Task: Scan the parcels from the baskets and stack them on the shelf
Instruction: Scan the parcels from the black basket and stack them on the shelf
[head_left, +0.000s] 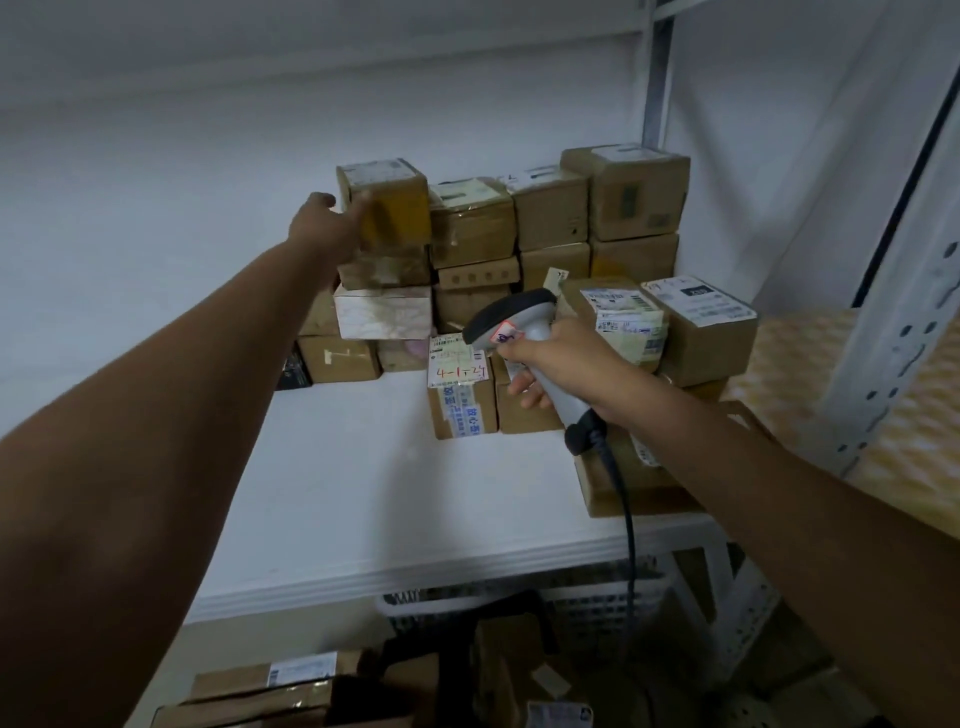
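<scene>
left hand (324, 226) grips the top-left parcel (387, 200) on the shelf (363, 499) stack; right hand (558, 358) holds the scanner (519, 332).

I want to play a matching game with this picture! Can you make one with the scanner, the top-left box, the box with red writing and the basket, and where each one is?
Things:
1. scanner
2. top-left box
3. red-writing box
4. basket

Places:
A. under the shelf
B. in the right hand
C. at the left hand, top of the stack
D. standing on the shelf, at the front

Pairs: 1-B, 2-C, 3-D, 4-A
</scene>
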